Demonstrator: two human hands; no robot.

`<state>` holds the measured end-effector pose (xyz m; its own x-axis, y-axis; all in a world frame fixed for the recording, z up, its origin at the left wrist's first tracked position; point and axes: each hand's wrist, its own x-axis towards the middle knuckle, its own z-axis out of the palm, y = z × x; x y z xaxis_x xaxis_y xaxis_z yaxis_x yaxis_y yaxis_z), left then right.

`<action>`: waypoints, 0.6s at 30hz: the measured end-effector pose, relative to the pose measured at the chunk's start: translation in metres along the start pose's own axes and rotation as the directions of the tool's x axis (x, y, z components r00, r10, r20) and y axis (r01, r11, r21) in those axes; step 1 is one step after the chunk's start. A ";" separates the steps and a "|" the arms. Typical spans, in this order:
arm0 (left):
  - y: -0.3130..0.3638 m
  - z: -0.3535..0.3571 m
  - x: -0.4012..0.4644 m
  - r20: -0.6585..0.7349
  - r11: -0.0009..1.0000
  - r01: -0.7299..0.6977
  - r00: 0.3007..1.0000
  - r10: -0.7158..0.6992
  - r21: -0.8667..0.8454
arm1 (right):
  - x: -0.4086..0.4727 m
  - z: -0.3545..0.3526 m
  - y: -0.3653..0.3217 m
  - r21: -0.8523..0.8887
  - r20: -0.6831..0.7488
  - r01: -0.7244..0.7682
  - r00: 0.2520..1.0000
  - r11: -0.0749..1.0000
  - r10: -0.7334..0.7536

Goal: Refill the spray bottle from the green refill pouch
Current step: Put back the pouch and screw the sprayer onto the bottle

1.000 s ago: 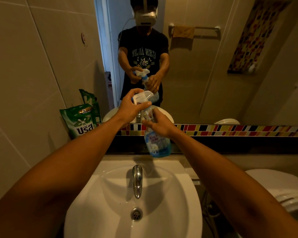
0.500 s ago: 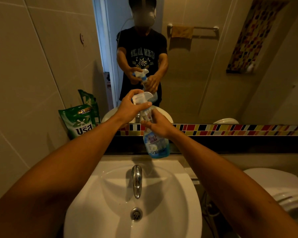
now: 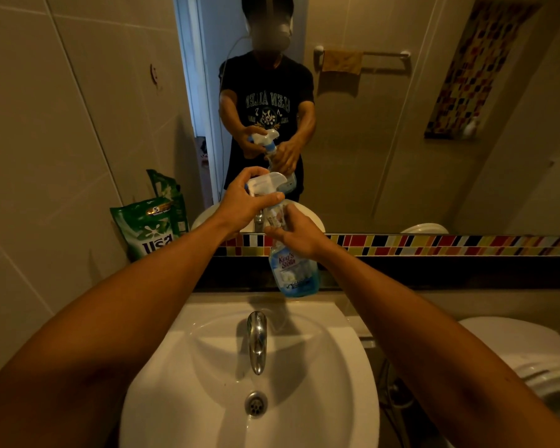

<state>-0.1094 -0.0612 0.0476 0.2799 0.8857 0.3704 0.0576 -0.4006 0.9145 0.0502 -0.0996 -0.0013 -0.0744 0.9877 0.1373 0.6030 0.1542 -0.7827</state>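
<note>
Gripping the white trigger head (image 3: 265, 184), left hand (image 3: 243, 202) curled shut around it; right hand (image 3: 299, 234) clamps the spray bottle (image 3: 291, 270) neck above the sink (image 3: 337, 367). Green refill pouch (image 3: 149, 229) leans on the far-left wall.

1 spray bottle (image 3: 293, 270), center. 1 green refill pouch (image 3: 149, 229), far left. 2 hands: left hand (image 3: 244, 202), right hand (image 3: 299, 234). 1 sink (image 3: 337, 383) w/ 1 faucet (image 3: 256, 341), 1 drain (image 3: 256, 404). 1 toilet (image 3: 530, 357), right.
</note>
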 end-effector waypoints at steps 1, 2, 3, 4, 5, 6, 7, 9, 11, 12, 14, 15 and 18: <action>0.000 0.000 -0.001 -0.004 1.000 -0.015 1.000 0.015 0.008 | 0.000 0.000 -0.001 -0.003 0.001 0.003 1.000 1.000 -0.003; -0.002 0.000 -0.001 -0.006 1.000 -0.026 1.000 0.026 0.016 | 0.000 0.000 0.000 -0.003 0.002 0.006 1.000 1.000 -0.006; -0.003 -0.001 -0.001 -0.004 0.999 -0.028 1.000 0.028 0.023 | 0.000 0.000 0.000 0.002 0.005 0.006 1.000 1.000 -0.006; -0.003 -0.001 -0.001 -0.001 0.999 -0.021 1.000 0.021 0.025 | -0.001 0.000 -0.001 0.009 0.007 0.006 1.000 1.000 -0.006; -0.002 -0.002 -0.001 0.005 1.000 -0.012 1.000 0.012 0.024 | -0.001 -0.001 0.000 0.017 0.009 0.003 1.000 1.000 -0.003; -0.002 -0.003 0.000 0.012 1.000 -0.004 1.000 0.003 0.022 | -0.001 -0.001 0.000 0.027 0.009 0.003 1.000 1.000 -0.003; -0.003 -0.004 0.000 0.020 1.000 0.003 1.000 -0.003 0.022 | -0.001 -0.001 0.001 0.035 0.009 0.003 1.000 0.999 -0.003; -0.005 -0.005 0.002 0.042 1.000 0.011 0.999 -0.012 0.029 | -0.002 -0.002 0.002 0.042 0.013 0.004 1.000 0.999 -0.005; -0.008 -0.006 0.004 0.059 1.000 0.027 0.998 -0.028 0.013 | -0.003 -0.003 0.002 0.048 0.018 -0.002 1.000 0.999 0.002; -0.008 -0.005 0.004 0.063 0.999 0.041 0.997 -0.041 -0.001 | -0.003 -0.002 0.002 0.047 0.016 -0.002 1.000 0.999 0.001; -0.006 -0.004 0.003 0.061 0.999 0.049 0.997 -0.048 -0.010 | -0.003 -0.002 0.002 0.043 0.013 0.001 1.000 0.999 -0.001; -0.004 -0.002 0.002 0.053 0.999 0.044 0.998 -0.044 -0.007 | -0.003 -0.001 0.002 0.039 0.012 0.003 1.000 0.999 -0.004; -0.006 0.000 0.000 0.012 1.000 0.003 1.000 -0.003 0.003 | -0.002 0.001 0.002 0.031 0.009 0.013 1.000 0.999 -0.013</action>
<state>-0.1101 -0.0585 0.0427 0.2912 0.8841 0.3654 0.0609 -0.3983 0.9152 0.0508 -0.1012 -0.0035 -0.0891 0.9858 0.1421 0.5775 0.1674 -0.7991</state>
